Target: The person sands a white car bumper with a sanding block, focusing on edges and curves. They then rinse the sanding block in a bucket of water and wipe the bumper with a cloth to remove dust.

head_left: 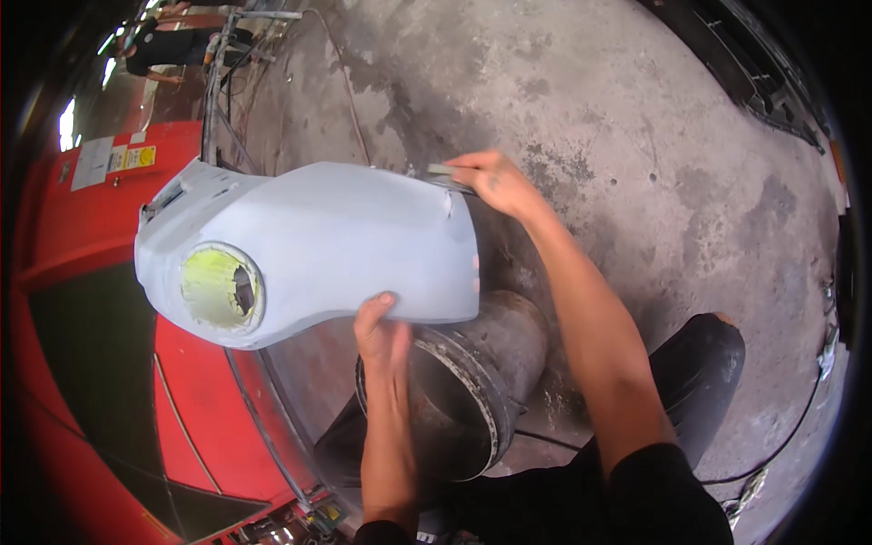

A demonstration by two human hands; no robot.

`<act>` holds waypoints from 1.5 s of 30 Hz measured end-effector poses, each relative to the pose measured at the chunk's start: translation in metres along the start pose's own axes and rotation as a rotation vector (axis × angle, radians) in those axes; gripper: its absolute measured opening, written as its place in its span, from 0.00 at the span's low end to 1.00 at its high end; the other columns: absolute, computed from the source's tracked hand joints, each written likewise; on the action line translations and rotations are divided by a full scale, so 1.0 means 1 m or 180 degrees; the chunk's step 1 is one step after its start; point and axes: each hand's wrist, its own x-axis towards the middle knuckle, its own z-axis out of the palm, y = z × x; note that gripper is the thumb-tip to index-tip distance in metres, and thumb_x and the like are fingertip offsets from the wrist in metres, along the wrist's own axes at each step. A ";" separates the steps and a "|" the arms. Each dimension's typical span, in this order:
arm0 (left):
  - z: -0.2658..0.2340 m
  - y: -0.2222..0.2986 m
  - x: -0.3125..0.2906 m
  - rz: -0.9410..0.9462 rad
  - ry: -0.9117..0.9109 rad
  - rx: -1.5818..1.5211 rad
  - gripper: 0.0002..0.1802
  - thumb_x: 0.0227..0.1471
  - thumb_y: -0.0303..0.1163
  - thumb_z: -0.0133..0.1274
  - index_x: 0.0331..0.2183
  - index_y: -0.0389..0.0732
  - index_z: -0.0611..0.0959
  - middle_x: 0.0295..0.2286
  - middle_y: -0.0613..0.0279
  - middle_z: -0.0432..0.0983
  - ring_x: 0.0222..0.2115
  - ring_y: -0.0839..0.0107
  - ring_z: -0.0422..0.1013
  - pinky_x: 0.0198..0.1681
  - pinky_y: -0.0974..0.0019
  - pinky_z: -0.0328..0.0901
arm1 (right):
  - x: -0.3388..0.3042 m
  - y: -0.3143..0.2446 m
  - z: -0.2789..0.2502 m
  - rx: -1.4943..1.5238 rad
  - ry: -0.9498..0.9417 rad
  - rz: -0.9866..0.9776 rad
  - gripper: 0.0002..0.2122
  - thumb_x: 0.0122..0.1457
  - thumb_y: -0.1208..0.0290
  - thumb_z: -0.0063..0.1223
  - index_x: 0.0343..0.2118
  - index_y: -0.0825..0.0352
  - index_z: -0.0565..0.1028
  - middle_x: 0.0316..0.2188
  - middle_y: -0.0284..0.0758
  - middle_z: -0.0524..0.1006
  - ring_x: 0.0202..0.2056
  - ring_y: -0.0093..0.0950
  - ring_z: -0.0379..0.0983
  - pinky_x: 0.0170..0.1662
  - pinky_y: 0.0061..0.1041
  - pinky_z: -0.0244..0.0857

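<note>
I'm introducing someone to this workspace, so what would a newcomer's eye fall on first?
First, the large, smooth, pale grey curved shell spans the middle, with a round, torn yellow-green covering toward its left end. Next, bright red painted bodywork runs down the left side. Then a thin, flat grey piece shows in the right hand's grip, by the shell's upper right corner.

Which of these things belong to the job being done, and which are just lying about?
Part of the job:
pale strip, in the right grip
grey panel, with the left grip at its near edge

Apparently just about:
cable, far right
black part, upper right
bucket, close by, its use unclear
</note>
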 end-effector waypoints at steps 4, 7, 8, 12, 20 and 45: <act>-0.001 -0.001 -0.004 0.0095 0.0178 0.0002 0.20 0.42 0.22 0.60 0.41 0.27 0.81 0.44 0.48 0.78 0.49 0.52 0.74 0.59 0.48 0.66 | -0.010 0.000 -0.002 -0.0038 -0.0032 -0.0098 0.18 0.62 0.67 0.56 0.53 0.66 0.81 0.49 0.44 0.83 0.49 0.38 0.79 0.56 0.34 0.68; -0.003 0.003 -0.006 0.0138 0.0235 0.0074 0.20 0.42 0.21 0.60 0.41 0.27 0.81 0.45 0.47 0.78 0.50 0.52 0.74 0.59 0.48 0.66 | -0.023 -0.004 -0.007 0.0170 -0.0050 -0.0122 0.18 0.62 0.67 0.54 0.53 0.68 0.80 0.48 0.46 0.83 0.50 0.39 0.79 0.54 0.33 0.69; -0.004 0.002 -0.005 0.0095 0.0198 0.0099 0.20 0.42 0.21 0.60 0.41 0.26 0.81 0.45 0.47 0.78 0.50 0.52 0.74 0.59 0.48 0.66 | -0.014 -0.008 -0.008 0.0025 -0.0112 -0.0068 0.18 0.63 0.67 0.54 0.54 0.68 0.80 0.49 0.47 0.82 0.50 0.39 0.79 0.54 0.34 0.69; -0.005 -0.005 -0.002 0.0070 0.0116 -0.0006 0.23 0.42 0.21 0.61 0.44 0.26 0.80 0.45 0.48 0.78 0.50 0.52 0.73 0.60 0.48 0.66 | -0.019 -0.023 0.003 -0.0195 0.0178 -0.0345 0.18 0.63 0.67 0.54 0.54 0.70 0.79 0.46 0.51 0.82 0.49 0.42 0.79 0.54 0.35 0.69; -0.006 -0.001 -0.001 0.0017 0.0047 0.0000 0.22 0.43 0.22 0.61 0.43 0.26 0.80 0.45 0.48 0.78 0.50 0.53 0.73 0.59 0.48 0.66 | -0.028 -0.015 0.004 -0.0137 0.0313 -0.0267 0.19 0.65 0.67 0.55 0.56 0.71 0.77 0.46 0.54 0.78 0.48 0.46 0.77 0.53 0.37 0.68; -0.003 0.001 -0.010 0.0064 0.0123 0.0020 0.20 0.45 0.22 0.59 0.43 0.25 0.80 0.45 0.48 0.78 0.50 0.51 0.73 0.60 0.49 0.64 | -0.098 -0.013 0.044 -0.0827 0.1403 -0.0858 0.17 0.64 0.69 0.57 0.54 0.67 0.79 0.43 0.48 0.75 0.49 0.47 0.71 0.55 0.39 0.67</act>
